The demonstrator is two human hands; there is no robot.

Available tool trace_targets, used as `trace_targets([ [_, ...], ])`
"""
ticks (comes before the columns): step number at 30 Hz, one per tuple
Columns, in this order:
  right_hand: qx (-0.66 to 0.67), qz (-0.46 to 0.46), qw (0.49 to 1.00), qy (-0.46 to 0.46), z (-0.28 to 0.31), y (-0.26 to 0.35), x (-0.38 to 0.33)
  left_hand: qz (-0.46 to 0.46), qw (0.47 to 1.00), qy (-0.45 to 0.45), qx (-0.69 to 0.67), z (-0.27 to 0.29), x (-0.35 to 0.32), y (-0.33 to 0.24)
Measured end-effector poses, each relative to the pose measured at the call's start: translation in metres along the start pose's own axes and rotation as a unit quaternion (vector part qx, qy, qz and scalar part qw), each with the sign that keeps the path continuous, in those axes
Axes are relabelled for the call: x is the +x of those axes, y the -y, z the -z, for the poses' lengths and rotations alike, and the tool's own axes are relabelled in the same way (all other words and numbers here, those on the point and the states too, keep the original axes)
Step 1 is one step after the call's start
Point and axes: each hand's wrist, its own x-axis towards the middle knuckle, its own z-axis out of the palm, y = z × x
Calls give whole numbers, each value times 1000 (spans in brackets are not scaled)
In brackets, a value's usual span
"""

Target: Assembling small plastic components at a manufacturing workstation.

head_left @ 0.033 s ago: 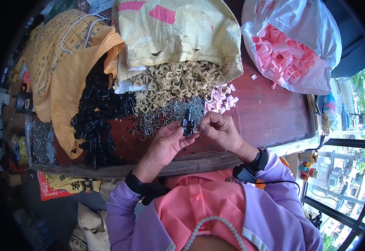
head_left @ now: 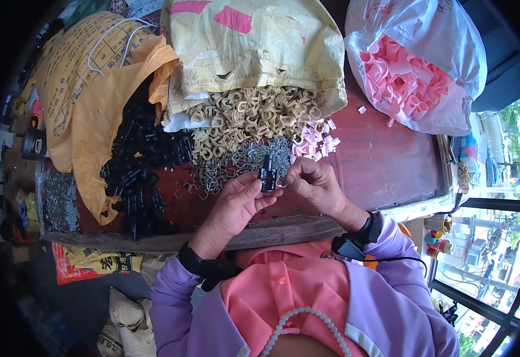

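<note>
My left hand (head_left: 231,205) holds a small black plastic part (head_left: 267,176) upright between thumb and fingers, above the table's near side. Just to its right, my right hand (head_left: 320,188) is closed, thumb and forefinger pinched together close to the part. Whatever the pinch holds is too small to make out. Behind the hands lies a pile of bent metal wire hooks (head_left: 215,174). Beyond the hooks are heaped beige plastic clips (head_left: 251,119), and beside these sit small pale pink pieces (head_left: 314,141). More black plastic parts (head_left: 138,196) are spread to the left.
A pale yellow sack (head_left: 254,50) stands open behind the clips. At far left an orange woven sack (head_left: 87,95) leans over the black parts. A white bag (head_left: 462,53) of pink plastic tubes (head_left: 403,77) sits at far right. The table's wooden edge (head_left: 272,231) runs below my wrists.
</note>
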Motion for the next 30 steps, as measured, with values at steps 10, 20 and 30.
trace_targets([
  [10, -247, 136, 959, 9, -23, 23, 1, 7, 1000, -6, 2, 0, -16, -1],
  [20, -379, 236, 892, 66, -25, 24, 1, 50, 998, -30, 40, 4, -22, -3],
  [30, -190, 26, 966, 175, -16, -6, 27, 53, 989, -80, 109, 21, -29, -18],
])
